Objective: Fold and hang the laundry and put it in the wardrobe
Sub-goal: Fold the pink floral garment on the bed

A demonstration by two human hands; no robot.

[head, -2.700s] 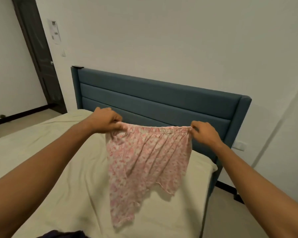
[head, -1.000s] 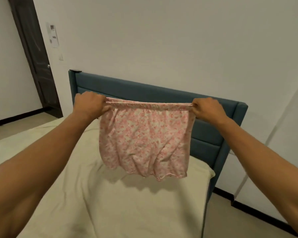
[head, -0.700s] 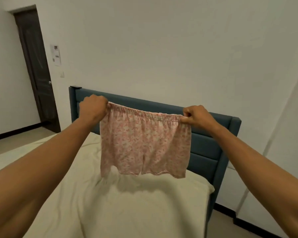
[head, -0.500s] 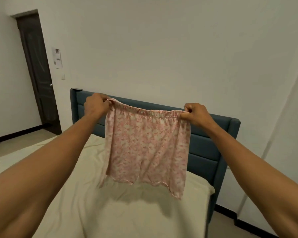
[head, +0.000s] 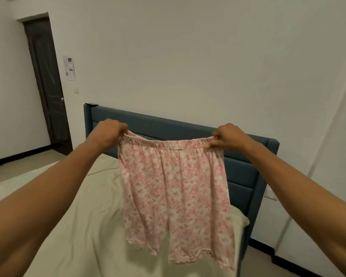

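Both forearms bare, no sleeves, watch or rings.

The shorts (head: 176,194) are white with a pink floral print. The headboard (head: 240,168) is blue-grey, the bed sheet (head: 84,226) pale cream, the door (head: 46,80) dark brown, the wall (head: 188,56) white.

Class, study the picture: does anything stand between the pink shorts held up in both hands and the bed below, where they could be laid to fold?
Nothing visible does. The left hand and right hand grip the waistband of the pink shorts, which hang freely over bare cream sheet on the bed. No wardrobe is in view.
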